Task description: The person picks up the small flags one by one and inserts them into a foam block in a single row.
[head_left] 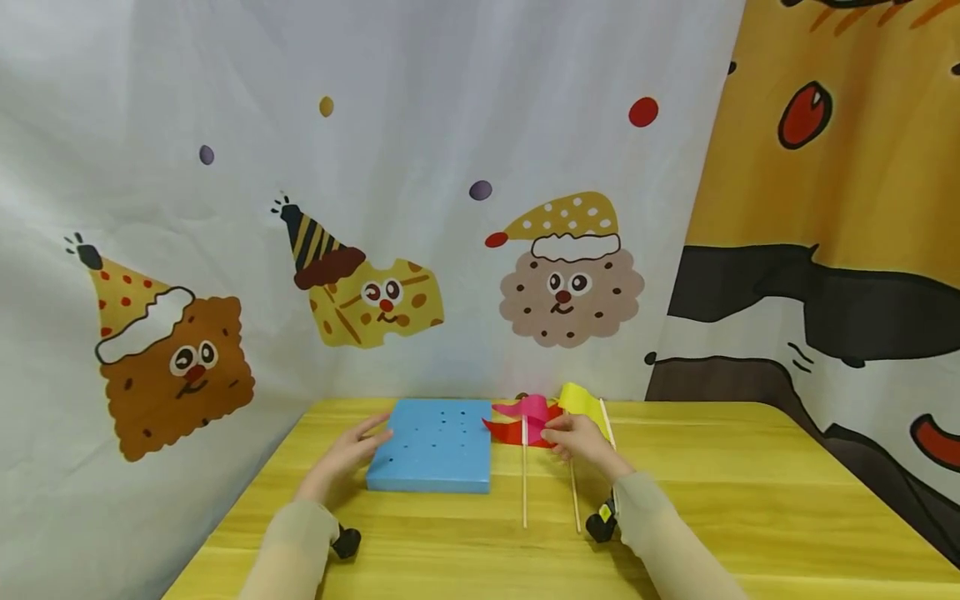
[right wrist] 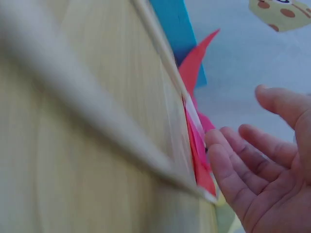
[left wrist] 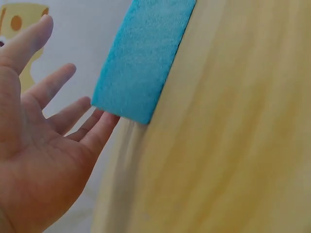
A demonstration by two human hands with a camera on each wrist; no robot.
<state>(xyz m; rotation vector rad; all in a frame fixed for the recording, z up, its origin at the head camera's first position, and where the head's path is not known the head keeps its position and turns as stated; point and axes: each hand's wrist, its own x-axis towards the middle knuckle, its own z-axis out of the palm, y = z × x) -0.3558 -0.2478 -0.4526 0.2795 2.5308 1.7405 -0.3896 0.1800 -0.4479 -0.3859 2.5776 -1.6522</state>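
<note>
Sleeved forearms reach in over the yellow surface point(head_left: 705, 500). Left hand point(head_left: 341, 458) has its fingers point(left wrist: 73, 114) straight and spread, tips touching the near left corner of the blue foam block point(head_left: 433, 446). Right hand point(head_left: 581, 440) has its fingers point(right wrist: 233, 167) relaxed and apart, just beside the pink and red flags point(head_left: 525, 421); whether they touch is unclear. A yellow flag point(head_left: 579, 400) lies beyond them. Best, I judge, to steady the block and pinch one stick point(head_left: 524, 483) low.
</note>
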